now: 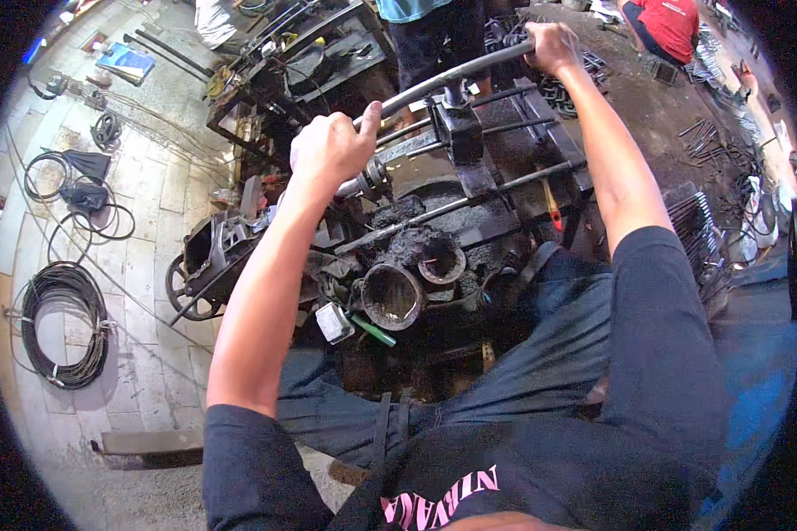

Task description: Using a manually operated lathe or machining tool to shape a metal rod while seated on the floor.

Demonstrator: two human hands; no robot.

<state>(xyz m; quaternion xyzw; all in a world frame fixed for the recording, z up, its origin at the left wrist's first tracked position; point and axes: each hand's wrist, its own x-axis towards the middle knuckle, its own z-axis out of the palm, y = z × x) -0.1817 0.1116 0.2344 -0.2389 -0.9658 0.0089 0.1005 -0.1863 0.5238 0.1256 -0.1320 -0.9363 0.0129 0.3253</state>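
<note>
Both my arms stretch forward over a dark, greasy metal machine (459, 133) with parallel rods. A long grey metal bar (452, 73) runs slantwise above it, rising toward the far right. Around its nearer left end my left hand (335, 146) is closed, thumb pointing up. My right hand (553, 49) grips the far right end. Below the bar, two round tins (392, 296) caked with black grime stand close to my lap, with dark sludge heaped behind them. A brush with a red and yellow handle (551, 205) hangs at the machine's right side.
A small white box (334, 323) and a green-handled tool (372, 330) lie beside the tins. Left on the tiled floor is a coil of black cable (64, 324). One person in red (664, 28) crouches far right; another (434, 44) stands just beyond the machine. Metal rods litter the right floor.
</note>
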